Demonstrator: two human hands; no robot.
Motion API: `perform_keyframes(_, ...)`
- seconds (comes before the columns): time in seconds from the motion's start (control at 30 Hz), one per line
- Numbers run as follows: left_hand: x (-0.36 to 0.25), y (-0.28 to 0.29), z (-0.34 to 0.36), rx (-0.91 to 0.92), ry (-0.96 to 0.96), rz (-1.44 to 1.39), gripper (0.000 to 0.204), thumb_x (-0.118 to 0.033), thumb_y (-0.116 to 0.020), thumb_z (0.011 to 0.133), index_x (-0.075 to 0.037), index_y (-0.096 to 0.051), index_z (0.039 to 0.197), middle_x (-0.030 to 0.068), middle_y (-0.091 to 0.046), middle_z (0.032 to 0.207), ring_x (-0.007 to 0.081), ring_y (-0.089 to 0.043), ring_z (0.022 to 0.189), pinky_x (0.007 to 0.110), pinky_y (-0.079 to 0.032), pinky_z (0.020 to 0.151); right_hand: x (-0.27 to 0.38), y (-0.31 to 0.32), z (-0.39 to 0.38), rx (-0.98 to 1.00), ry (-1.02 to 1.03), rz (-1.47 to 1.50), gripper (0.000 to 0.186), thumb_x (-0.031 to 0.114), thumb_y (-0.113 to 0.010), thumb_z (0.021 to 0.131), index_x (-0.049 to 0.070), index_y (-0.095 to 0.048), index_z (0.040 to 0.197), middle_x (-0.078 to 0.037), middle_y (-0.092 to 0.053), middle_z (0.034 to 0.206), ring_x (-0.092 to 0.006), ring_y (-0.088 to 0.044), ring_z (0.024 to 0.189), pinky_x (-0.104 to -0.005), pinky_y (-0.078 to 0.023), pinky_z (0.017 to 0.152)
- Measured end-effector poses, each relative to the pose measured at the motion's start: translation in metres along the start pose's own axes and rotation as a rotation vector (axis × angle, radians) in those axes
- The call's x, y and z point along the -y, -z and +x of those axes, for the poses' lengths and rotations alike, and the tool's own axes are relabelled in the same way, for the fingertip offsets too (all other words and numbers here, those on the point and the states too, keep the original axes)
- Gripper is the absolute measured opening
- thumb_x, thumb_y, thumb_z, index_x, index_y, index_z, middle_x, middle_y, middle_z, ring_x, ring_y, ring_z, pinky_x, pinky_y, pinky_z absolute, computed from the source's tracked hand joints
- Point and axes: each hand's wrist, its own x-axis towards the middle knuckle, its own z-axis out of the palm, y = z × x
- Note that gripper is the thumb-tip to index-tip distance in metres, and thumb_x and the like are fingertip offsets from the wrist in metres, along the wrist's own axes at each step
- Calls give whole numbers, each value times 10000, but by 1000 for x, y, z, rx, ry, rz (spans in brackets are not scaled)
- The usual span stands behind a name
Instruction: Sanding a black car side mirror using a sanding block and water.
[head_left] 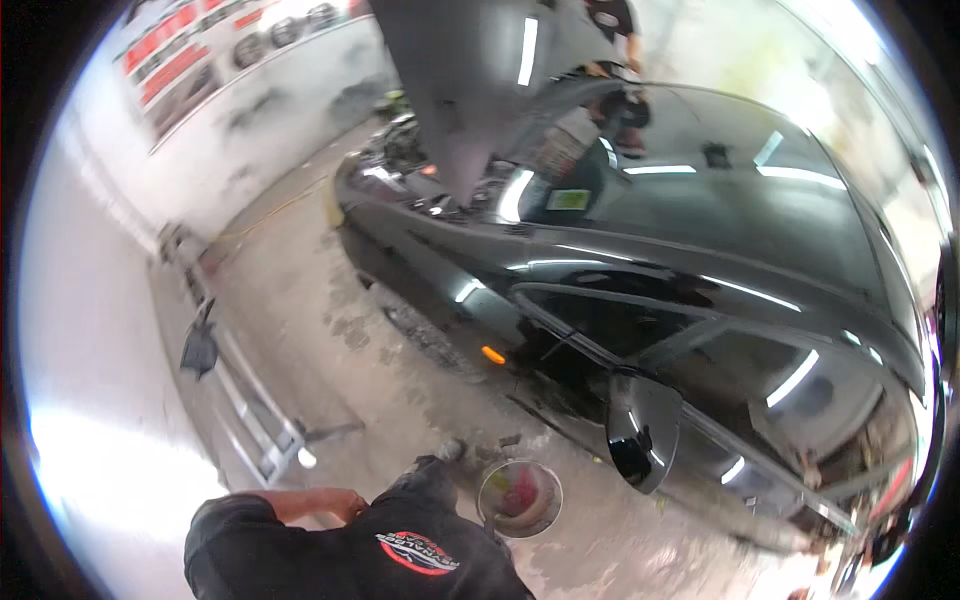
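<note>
My left arm is bent across to my waist. My left hand (345,503) is close against the black shirt (330,550), its fingers too hidden and small to read. Out of sight is my right hand. Beside my right side is a round bucket (557,515), with something pink-red (522,492) and something yellow-green (497,484) inside. I cannot tell whether it stands on the floor or is held. Ahead of me is a glossy black car (560,255) with its hood (460,80) raised; its side mirror (643,430) sticks out to the right of the bucket.
Along the left wall lies a metal frame (245,410) with a dark piece (200,345) on it. Concrete floor (320,350) runs between frame and car. Across the car another person (612,18) in a dark shirt has a hand near the windshield. A poster (175,65) hangs on the far-left wall.
</note>
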Motion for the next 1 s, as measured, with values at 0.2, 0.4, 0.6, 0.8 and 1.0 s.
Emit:
perform_keyframes(0.2, -25, 170, -86, 38, 73, 14, 388, -299, -604, 989, -211, -724, 1348, 183, -768, 1201, 375, -736, 1124, 506, -574, 981, 100, -113, -53, -192, -166, 493, 389, 411, -560, 1064, 115, -776, 1195, -192, -732, 1287, -403, -695, 1174, -481, -571, 1004)
perform_keyframes(0.4, -6, 217, 30, -72, 192, -68, 305, -283, -759, 887, -184, -799, 1173, 98, -806, 1109, 247, -763, 1087, 387, -584, 966, 144, -122, -80, -505, -419, 443, 397, 487, -636, 1030, 164, -806, 1185, -160, -788, 1140, -379, -727, 1135, -477, -579, 978)
perform_keyframes(0.6, 3, 172, 142, -197, 87, 90, 305, -297, -742, 853, -154, -825, 1109, 101, -811, 1075, 263, -781, 1011, 414, -592, 956, 181, -142, -126, -498, -546, 764, 419, 484, -705, 996, 126, -785, 1197, -140, -772, 1042, -339, -713, 954, -470, -573, 842)
perform_keyframes(0.8, -32, 70, 187, 42, 24, 490, 329, -270, -687, 841, -141, -822, 1112, 153, -799, 1059, 357, -765, 994, 476, -589, 934, 147, -195, -191, -567, -627, 826, 388, 358, -810, 955, 66, -775, 1208, -213, -746, 1071, -362, -721, 906, -490, -577, 805)
perform_keyframes(1.0, -70, 3, 188, -241, 138, 521, 283, -234, -650, 929, -100, -774, 1145, 140, -792, 969, 347, -763, 952, 475, -586, 880, 51, -255, -222, -538, -649, 697, 372, 478, -725, 961, 153, -815, 1118, -176, -773, 1025, -385, -742, 958, -487, -595, 849)
